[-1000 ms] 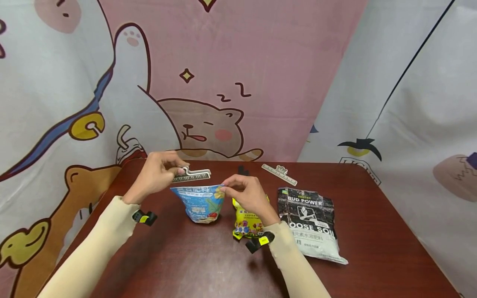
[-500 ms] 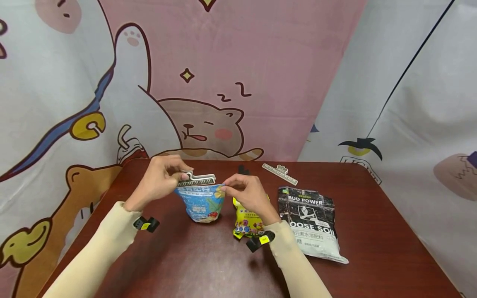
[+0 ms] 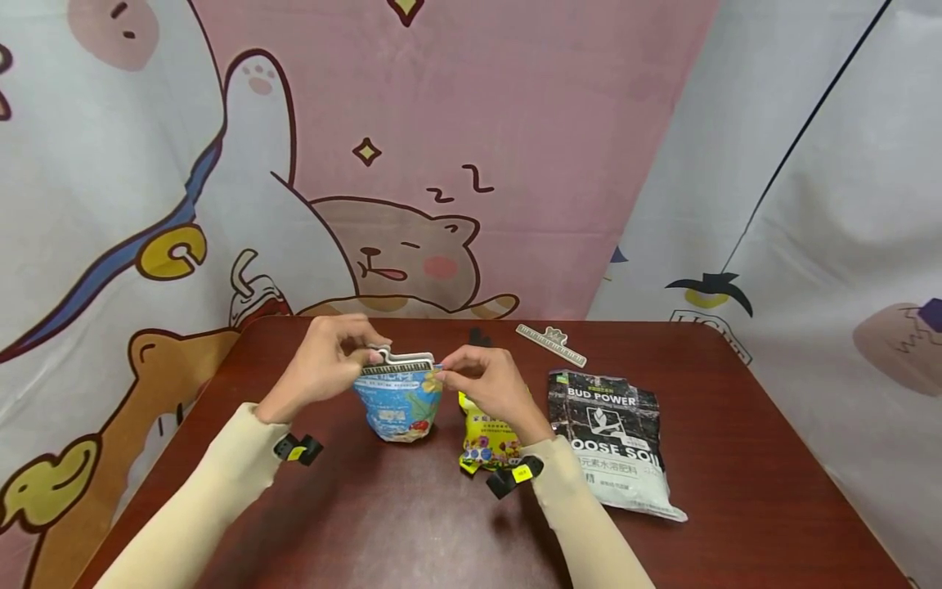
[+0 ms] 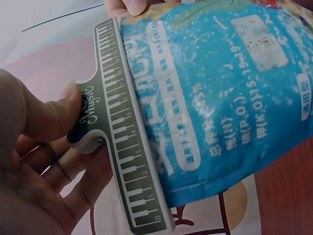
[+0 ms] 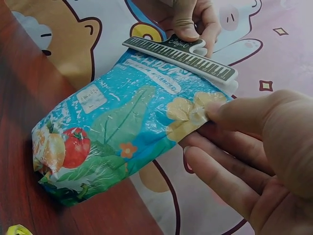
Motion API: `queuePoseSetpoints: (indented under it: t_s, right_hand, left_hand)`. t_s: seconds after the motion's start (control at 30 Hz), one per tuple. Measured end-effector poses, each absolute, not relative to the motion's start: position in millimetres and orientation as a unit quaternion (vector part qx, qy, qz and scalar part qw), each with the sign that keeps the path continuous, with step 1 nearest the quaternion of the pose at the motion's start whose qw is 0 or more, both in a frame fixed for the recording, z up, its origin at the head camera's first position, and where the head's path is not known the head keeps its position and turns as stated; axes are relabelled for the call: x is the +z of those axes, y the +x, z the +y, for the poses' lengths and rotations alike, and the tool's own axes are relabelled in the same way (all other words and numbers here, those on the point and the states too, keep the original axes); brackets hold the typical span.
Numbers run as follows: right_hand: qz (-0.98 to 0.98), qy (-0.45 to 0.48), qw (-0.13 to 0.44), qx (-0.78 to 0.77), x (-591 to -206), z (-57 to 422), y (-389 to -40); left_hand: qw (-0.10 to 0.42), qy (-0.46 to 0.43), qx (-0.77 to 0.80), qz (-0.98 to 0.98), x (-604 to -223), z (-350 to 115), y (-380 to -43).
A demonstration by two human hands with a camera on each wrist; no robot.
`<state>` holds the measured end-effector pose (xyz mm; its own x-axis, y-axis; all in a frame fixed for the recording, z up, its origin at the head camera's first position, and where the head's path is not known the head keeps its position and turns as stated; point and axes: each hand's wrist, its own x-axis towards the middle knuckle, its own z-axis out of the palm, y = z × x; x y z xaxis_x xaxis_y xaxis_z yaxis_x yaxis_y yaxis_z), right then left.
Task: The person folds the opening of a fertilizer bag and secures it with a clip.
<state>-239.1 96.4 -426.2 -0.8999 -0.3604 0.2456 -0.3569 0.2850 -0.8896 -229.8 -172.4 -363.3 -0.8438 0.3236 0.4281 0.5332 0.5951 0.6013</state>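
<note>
My left hand (image 3: 334,360) pinches the handle of a piano-key clip (image 3: 397,365) between thumb and fingers. The clip's long bar lies across the top edge of a blue fertilizer bag (image 3: 401,409), as the left wrist view shows too. "Music" is printed on the clip (image 4: 105,105). My right hand (image 3: 495,384) pinches the upper right corner of the bag between thumb and fingers. In the right wrist view the bag (image 5: 117,122) leans with its printed tomato end low by the table.
Right of the blue bag lies a yellow bag (image 3: 489,438), partly behind my right hand. A black-and-white "Loose Soil" bag (image 3: 614,446) lies farther right. A second piano-key clip (image 3: 552,345) rests near the back edge of the brown table (image 3: 383,523).
My left hand has carried the clip right and down, from above the bag's left side onto its top edge. The right hand keeps its place at the corner.
</note>
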Motion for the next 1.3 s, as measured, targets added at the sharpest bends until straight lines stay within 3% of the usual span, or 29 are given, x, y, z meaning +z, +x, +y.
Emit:
queuePoseSetpoints:
  t_s: [0.97,1.3]
  right_hand:
    - [0.833,-0.225,0.033,-0.505,-429.8,99.7,-241.5]
    - [0.825,-0.236,0.034,-0.512,-429.3,100.6,-241.0]
  left_hand:
    - [0.135,-0.252,-0.343,-0.895,-368.5,-156.2,-228.0]
    - [0.112,-0.268,-0.332,-0.898,-369.5,-160.6,-228.1]
